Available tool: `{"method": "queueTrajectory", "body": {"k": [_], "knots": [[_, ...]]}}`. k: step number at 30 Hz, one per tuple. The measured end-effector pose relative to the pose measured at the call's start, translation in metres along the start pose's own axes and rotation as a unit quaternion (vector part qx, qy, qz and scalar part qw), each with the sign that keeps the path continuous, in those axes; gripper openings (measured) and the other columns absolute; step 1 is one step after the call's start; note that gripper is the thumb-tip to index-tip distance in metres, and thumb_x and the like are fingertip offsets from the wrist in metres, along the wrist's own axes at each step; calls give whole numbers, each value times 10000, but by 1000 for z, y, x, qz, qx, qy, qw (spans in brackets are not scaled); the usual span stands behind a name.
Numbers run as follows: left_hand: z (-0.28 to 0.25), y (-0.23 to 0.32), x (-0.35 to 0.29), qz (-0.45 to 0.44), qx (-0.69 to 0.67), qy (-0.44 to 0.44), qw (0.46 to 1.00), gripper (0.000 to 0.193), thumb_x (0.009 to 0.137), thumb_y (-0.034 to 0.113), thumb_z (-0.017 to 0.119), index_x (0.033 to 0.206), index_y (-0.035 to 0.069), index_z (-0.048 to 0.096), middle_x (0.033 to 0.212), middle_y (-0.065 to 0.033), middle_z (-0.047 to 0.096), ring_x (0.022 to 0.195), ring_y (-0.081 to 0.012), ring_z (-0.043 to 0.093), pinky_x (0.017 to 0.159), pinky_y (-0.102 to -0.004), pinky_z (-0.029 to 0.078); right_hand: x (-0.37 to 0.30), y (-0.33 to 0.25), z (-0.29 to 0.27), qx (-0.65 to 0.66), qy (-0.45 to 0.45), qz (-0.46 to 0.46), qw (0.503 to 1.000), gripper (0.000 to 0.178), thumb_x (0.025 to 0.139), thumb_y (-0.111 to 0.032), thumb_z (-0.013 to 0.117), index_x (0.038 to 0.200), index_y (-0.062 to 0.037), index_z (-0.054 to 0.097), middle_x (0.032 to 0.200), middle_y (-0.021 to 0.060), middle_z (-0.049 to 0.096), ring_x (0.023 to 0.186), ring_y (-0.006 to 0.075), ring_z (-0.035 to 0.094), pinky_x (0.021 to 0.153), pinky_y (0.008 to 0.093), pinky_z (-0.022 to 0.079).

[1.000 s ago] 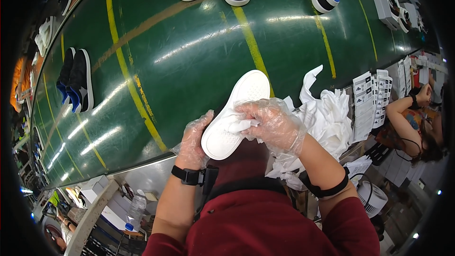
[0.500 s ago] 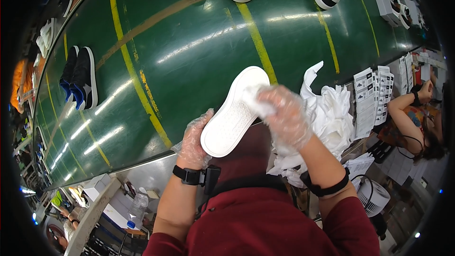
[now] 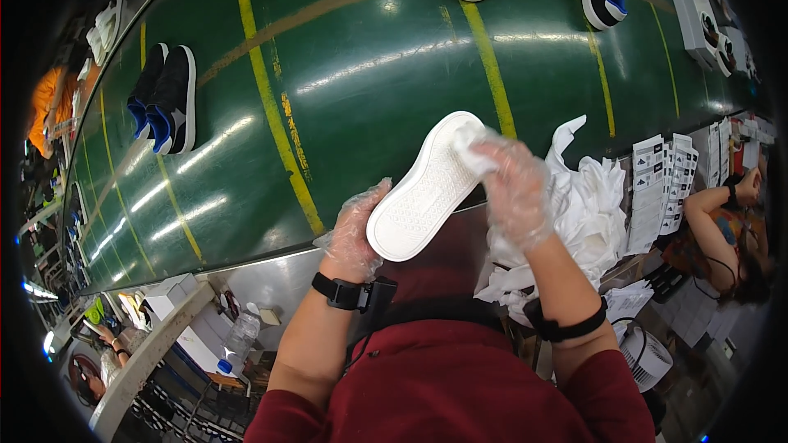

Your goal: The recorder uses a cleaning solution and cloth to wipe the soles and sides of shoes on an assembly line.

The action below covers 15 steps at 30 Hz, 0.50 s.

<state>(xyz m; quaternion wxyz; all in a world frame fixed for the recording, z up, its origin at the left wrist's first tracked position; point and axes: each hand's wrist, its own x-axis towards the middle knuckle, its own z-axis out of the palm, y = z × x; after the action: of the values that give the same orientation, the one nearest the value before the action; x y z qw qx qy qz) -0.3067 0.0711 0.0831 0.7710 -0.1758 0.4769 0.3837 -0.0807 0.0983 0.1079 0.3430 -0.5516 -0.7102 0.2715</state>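
Shoe sole-up, long axis one to seven o'clock; left hand curled round its edge, right hand pinching white cloth.

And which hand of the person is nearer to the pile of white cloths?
Right. The right hand is just left of the pile of white cloths, near the top end of the sole; the left hand is farther left, at the sole's lower end.
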Motion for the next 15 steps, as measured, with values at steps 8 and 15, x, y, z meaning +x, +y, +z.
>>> {"method": "queueTrajectory", "body": {"k": [8, 15], "knots": [[2, 7, -6, 2, 57, -12, 998, 217, 901, 200, 615, 948, -12, 617, 858, -119, 651, 709, -189, 643, 634, -324, 549, -47, -84, 42, 141, -227, -124, 956, 438, 703, -30, 615, 1136, -96, 599, 1202, 66, 564, 1115, 234, 544, 968, 378, 446], [1, 9, -5, 31, 13, -26, 999, 268, 894, 208, 623, 1005, -34, 603, 887, -137, 659, 763, -215, 658, 666, -341, 559, 7, -70, 44, 65, -158, -220, 960, 377, 739, -52, 590, 1116, -56, 599, 1163, 93, 597, 1086, 253, 561, 931, 379, 464]]}}
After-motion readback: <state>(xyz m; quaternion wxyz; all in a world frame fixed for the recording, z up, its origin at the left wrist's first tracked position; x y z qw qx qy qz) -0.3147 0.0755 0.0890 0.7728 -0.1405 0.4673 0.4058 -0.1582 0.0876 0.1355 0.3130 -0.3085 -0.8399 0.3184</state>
